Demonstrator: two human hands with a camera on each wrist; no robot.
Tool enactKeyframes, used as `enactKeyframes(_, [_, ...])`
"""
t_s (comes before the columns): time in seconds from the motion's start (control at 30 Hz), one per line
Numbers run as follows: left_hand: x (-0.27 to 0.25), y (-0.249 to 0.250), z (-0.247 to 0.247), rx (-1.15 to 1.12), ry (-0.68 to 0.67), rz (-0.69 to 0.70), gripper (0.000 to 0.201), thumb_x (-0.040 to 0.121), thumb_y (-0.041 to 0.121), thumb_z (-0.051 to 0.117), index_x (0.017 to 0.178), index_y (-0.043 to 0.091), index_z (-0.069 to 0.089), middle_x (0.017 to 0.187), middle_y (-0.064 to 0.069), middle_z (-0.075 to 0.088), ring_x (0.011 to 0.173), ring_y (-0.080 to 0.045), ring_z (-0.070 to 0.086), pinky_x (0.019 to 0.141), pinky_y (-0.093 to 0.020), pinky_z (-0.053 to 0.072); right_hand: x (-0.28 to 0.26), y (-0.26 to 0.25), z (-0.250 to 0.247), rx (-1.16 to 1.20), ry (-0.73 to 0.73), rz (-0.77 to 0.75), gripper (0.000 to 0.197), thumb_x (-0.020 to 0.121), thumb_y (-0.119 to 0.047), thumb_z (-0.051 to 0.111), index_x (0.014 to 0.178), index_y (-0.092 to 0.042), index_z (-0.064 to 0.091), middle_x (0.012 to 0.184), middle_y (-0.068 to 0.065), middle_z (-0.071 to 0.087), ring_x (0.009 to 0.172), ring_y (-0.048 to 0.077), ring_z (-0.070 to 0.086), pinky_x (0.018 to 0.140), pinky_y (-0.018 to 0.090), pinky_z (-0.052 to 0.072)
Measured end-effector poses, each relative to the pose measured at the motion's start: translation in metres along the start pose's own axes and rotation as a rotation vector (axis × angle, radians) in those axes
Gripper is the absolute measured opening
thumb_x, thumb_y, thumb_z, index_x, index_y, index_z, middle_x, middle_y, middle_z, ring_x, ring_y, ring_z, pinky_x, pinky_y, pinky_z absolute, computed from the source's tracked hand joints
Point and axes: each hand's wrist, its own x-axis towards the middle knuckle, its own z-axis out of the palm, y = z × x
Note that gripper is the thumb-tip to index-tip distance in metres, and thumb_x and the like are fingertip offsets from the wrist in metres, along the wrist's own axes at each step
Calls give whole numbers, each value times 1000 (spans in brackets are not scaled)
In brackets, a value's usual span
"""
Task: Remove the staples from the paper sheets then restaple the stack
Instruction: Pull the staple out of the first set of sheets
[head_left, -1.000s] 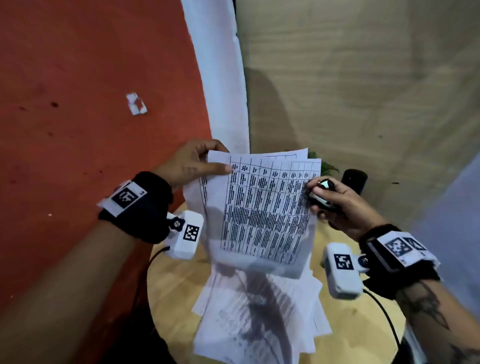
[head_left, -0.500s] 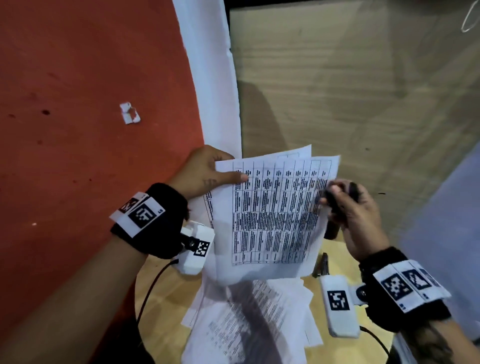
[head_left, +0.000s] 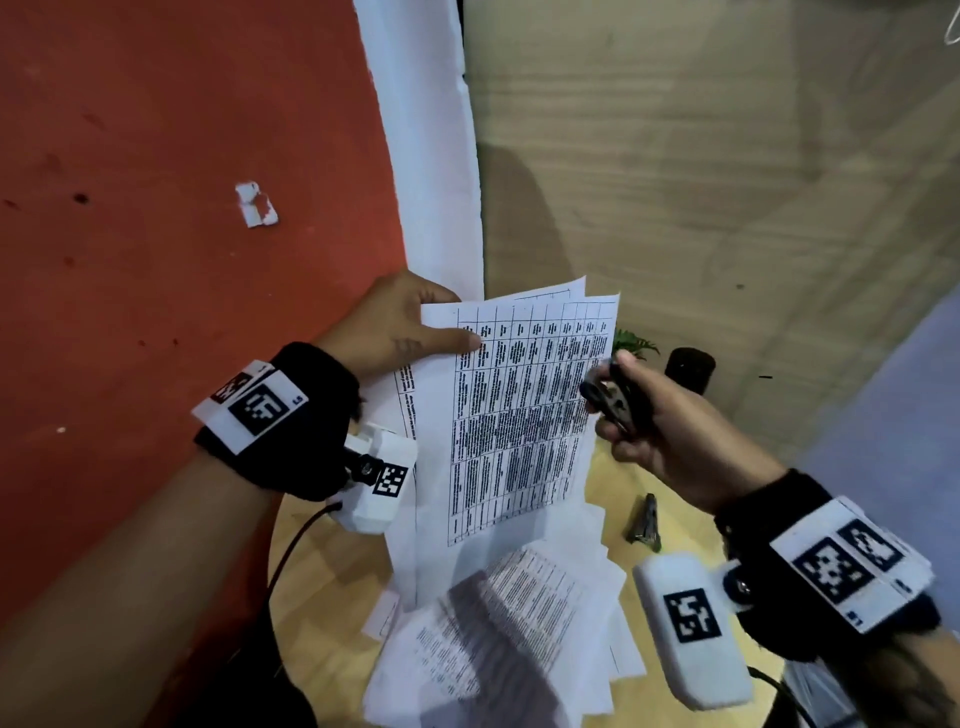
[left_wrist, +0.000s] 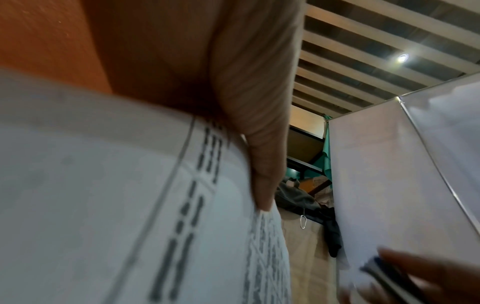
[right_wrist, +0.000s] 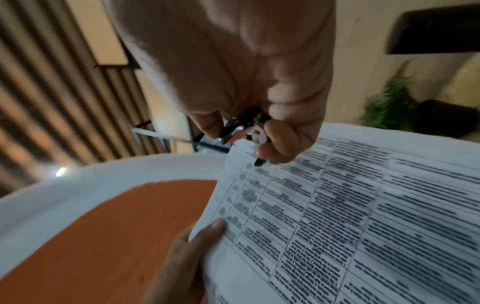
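Observation:
My left hand (head_left: 447, 343) holds up a set of printed table sheets (head_left: 519, 415) by their left edge, thumb on the front. The thumb (left_wrist: 254, 123) presses the paper (left_wrist: 103, 205) in the left wrist view. My right hand (head_left: 618, 397) grips a small black and metal staple remover (head_left: 602, 395) at the sheets' right edge. In the right wrist view its metal jaws (right_wrist: 253, 128) meet a corner of the top sheet (right_wrist: 337, 205), and the left thumb (right_wrist: 205, 232) shows on the opposite edge. No staple is visible.
Below the held sheets, several loose printed pages (head_left: 498, 634) lie spread on a round wooden table (head_left: 332, 587). A small metal stapler (head_left: 644, 525) lies on the table under my right hand. A dark cylinder (head_left: 688, 366) and a small plant (head_left: 636, 343) stand behind. A red wall (head_left: 156, 260) is at left.
My right hand has turned the staple remover so its jaws face the sheets' right edge. The left hand keeps its hold on the sheets.

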Motion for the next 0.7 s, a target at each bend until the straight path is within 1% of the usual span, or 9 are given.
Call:
enactKeyframes(0.03, [0, -1, 0, 11, -3, -6, 12, 75, 15, 77, 67, 18, 69, 55, 12, 64, 49, 3, 51, 50, -14, 39, 1, -2, 6, -147, -5, -62, 19, 98, -37, 38, 92, -21, 48, 86, 3, 53, 59, 9, 46, 47, 16, 34])
enactKeyframes(0.1, [-1, -1, 1, 24, -18, -22, 13, 77, 14, 76, 67, 17, 67, 53, 13, 62, 48, 3, 51, 48, -13, 39, 5, -3, 20, -564, 36, -325, 15, 97, -34, 46, 106, -22, 48, 104, 3, 54, 83, 12, 52, 66, 22, 40])
enactKeyframes(0.17, [-1, 0, 1, 8, -36, -45, 13, 76, 14, 76, 67, 15, 67, 57, 7, 63, 50, -2, 52, 49, -15, 38, 8, -1, 34, -874, 110, -637, 39, 87, -34, 61, 120, -15, 48, 113, 3, 54, 101, 14, 55, 83, 30, 44])
enactKeyframes(0.27, [-1, 0, 0, -64, -60, -76, 24, 76, 11, 76, 55, 20, 67, 52, 9, 61, 46, -2, 51, 46, -13, 38, 12, 0, 49, -988, 124, -963, 44, 71, -21, 68, 110, -4, 57, 107, 8, 57, 96, 15, 56, 78, 34, 47])
enactKeyframes(0.37, [1, 1, -1, -116, -99, -107, 16, 74, 7, 76, 62, 15, 69, 55, 4, 62, 47, -4, 52, 46, -13, 39, 18, 2, 54, -918, 100, -1055, 40, 67, -8, 68, 106, -1, 61, 105, 12, 55, 87, 16, 59, 73, 37, 52])
enactKeyframes(0.4, [1, 5, -1, -136, -119, -117, 7, 74, 6, 75, 70, 6, 70, 61, -2, 64, 52, -8, 54, 49, -14, 41, 19, 1, 54, -925, 105, -1071, 41, 67, -6, 68, 107, -1, 61, 105, 12, 55, 87, 18, 59, 71, 38, 52])
enactKeyframes(0.5, [2, 5, 0, -179, -152, -120, 21, 77, 4, 72, 89, -12, 67, 79, -14, 63, 67, -16, 54, 56, -18, 41, 24, 1, 54, -1001, 79, -1116, 41, 66, -2, 72, 106, -1, 63, 107, 13, 56, 87, 23, 59, 67, 38, 49])
enactKeyframes(0.6, [3, 7, 2, -200, -145, -118, 12, 77, 0, 71, 86, -7, 67, 67, -7, 61, 56, -5, 52, 53, -12, 40, 26, 0, 52, -1049, 69, -1111, 42, 66, 1, 73, 106, -2, 63, 106, 14, 60, 90, 33, 61, 66, 40, 52])
enactKeyframes(0.7, [4, 6, 6, -210, -149, -124, 22, 68, 9, 79, 81, -6, 67, 66, -9, 58, 55, -7, 51, 50, -14, 38, 27, -1, 51, -1076, 88, -1116, 41, 65, 2, 71, 105, -2, 63, 106, 15, 60, 90, 36, 61, 65, 42, 53])
